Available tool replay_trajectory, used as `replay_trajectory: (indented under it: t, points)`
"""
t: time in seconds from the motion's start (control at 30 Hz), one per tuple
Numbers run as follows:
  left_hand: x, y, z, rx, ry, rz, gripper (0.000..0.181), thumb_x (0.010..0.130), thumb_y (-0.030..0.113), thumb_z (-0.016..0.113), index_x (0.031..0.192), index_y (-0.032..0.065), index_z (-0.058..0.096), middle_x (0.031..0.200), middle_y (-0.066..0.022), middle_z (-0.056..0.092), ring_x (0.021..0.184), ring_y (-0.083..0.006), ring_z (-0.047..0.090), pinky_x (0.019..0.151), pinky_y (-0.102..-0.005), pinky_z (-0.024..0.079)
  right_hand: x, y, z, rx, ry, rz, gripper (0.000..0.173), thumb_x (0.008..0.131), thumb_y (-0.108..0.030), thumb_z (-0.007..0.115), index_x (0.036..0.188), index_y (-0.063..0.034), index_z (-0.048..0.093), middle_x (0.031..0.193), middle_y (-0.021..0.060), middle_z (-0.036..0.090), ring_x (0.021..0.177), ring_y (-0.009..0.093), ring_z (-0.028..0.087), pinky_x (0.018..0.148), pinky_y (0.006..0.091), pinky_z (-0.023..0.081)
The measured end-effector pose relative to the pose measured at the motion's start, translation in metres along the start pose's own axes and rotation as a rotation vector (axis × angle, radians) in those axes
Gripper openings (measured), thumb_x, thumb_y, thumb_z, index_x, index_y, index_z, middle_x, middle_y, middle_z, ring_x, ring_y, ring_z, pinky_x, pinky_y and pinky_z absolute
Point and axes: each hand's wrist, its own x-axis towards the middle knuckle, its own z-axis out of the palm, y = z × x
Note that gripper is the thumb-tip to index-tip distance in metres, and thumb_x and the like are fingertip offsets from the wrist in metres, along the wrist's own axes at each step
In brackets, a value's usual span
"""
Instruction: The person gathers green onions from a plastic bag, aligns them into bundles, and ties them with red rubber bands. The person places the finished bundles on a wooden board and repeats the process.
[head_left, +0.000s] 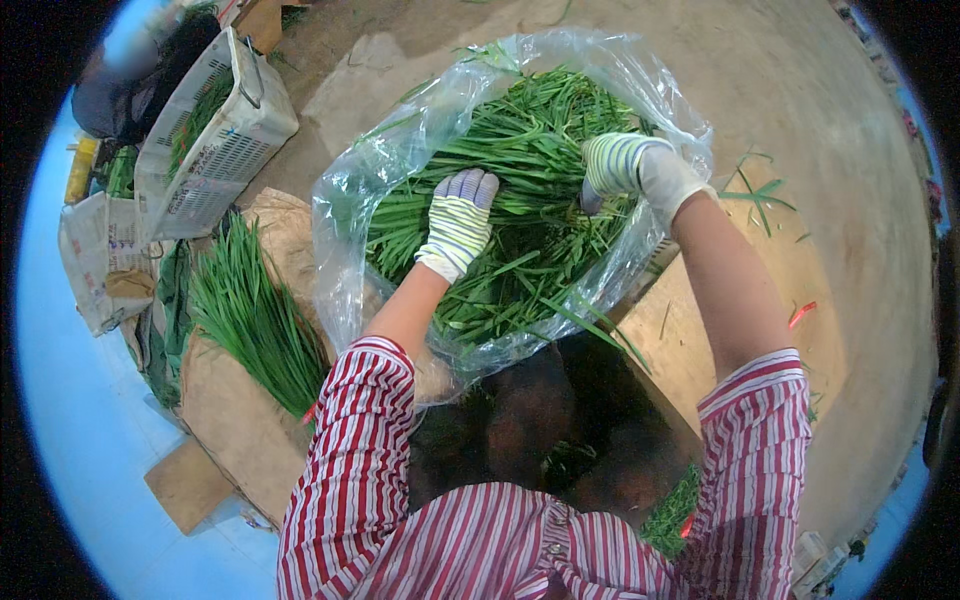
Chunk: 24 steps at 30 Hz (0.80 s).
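A large clear plastic bag (341, 202) stands with its mouth wide before me, full of long green leaves that look like garlic chives (547, 120). My left hand (459, 217), in a striped knit glove with greyish fingertips, lies across the leaves with its palm down; what is under the fingers is hidden. At the right side of the bag my right hand (619, 169), in a matching glove with a pale translucent cuff, curls around the end of a bunch of these leaves. Its thumb side points down and the palm is hidden.
A chive bunch (255, 315) with a red tie lies on brown sacking (232, 397) at left. White slatted crates (225, 157) stand at upper left, beside a dark-clothed person (142, 82). A wooden board (675, 315) at right holds leaf scraps. Another bunch (673, 517) is below.
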Motion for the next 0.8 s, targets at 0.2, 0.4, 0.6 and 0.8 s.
replay_trajectory:
  t: [0.2, 0.4, 0.6, 0.8]
  points:
    - [-0.02, 0.096, -0.079, -0.811, 0.23, -0.79, 0.066, 0.066, 0.028, 0.078, 0.119, 0.0064, 0.047, 0.111, -0.0133, 0.053, 0.102, -0.0275, 0.052, 0.089, -0.042, 0.042, -0.036, -0.008, 0.0, 0.26, -0.14, 0.006, 0.03, 0.064, -0.032, 0.074, 0.078, -0.0055, 0.07, 0.068, 0.0033, 0.064, 0.061, 0.016, 0.056, 0.054, 0.0319, 0.044]
    - [-0.034, 0.161, -0.028, -2.598, -0.003, -1.254, 0.057, 0.08, 0.028, 0.065, 0.126, 0.0027, 0.044, 0.121, -0.0132, 0.054, 0.109, -0.0297, 0.053, 0.098, -0.0459, 0.041, -0.046, 0.009, 0.091, 1.025, -0.307, -0.189, 0.031, 0.066, -0.023, 0.074, 0.092, -0.0066, 0.069, 0.086, 0.0052, 0.067, 0.072, 0.014, 0.06, 0.067, 0.0301, 0.049]
    - [-0.047, 0.15, 0.004, -2.558, 0.016, -1.179, 0.043, 0.077, 0.02, 0.066, 0.113, -0.0002, 0.055, 0.11, -0.0143, 0.059, 0.102, -0.0298, 0.056, 0.094, -0.0458, 0.044, -0.033, 0.003, 0.119, 0.729, -0.047, -0.078, 0.037, 0.064, -0.024, 0.073, 0.092, -0.0004, 0.067, 0.079, 0.007, 0.065, 0.068, 0.018, 0.058, 0.06, 0.0317, 0.047]
    - [-0.086, 0.137, 0.079, -1.685, -0.231, -0.736, 0.039, 0.082, 0.008, 0.056, 0.121, 0.005, 0.05, 0.112, -0.0112, 0.059, 0.096, -0.0256, 0.059, 0.083, -0.0413, 0.051, -0.039, -0.021, 0.115, 0.714, 0.018, -0.063, 0.052, 0.062, -0.023, 0.075, 0.102, 0.0058, 0.059, 0.085, 0.0101, 0.066, 0.076, 0.02, 0.06, 0.067, 0.0327, 0.048]
